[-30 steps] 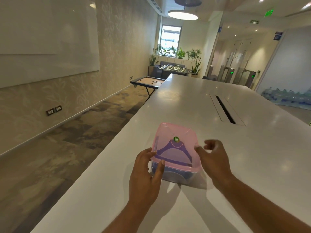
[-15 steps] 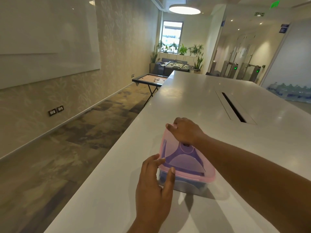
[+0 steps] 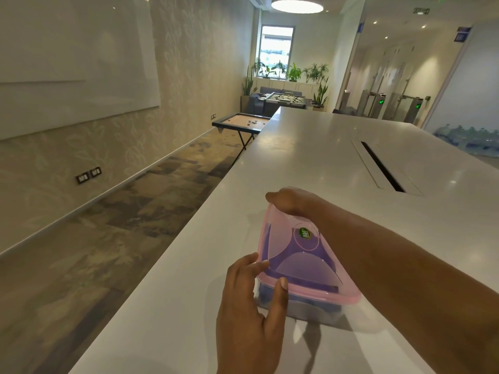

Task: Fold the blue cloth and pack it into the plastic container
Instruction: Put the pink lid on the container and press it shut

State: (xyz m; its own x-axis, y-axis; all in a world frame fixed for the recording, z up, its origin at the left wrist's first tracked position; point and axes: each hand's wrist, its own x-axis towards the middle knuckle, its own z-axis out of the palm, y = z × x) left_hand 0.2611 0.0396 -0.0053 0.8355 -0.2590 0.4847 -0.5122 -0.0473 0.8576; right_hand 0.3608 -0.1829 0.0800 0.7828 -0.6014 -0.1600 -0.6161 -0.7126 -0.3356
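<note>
Head view: the container (image 3: 302, 306) sits on the white bench (image 3: 310, 147), near its left edge, with the pink lid (image 3: 297, 255) laid over it. The blue cloth (image 3: 299, 268) is already inside, showing dark through the translucent lid and the clear wall.

Handling, as a judgement: the box and lid look like thin, light plastic, smooth enough to slide on the glossy bench when pushed, and the lid should flex before it snaps down. The cloth is soft and will give under the lid. The sensible places to take hold are the lid's rim and corners, pressing downward while the other hand braces the box.

The left hand (image 3: 251, 306) is at the near left corner, its grip partly open: thumb (image 3: 279, 298) up against the lid's rim, fingers (image 3: 248, 265) spread along the left side, bracing more than clasping. The right hand (image 3: 293, 201) reaches across to the far left corner, curled over the rim and pressing on it; its fingertips are hidden behind the hand, so whether they hook under the edge I cannot tell.
</note>
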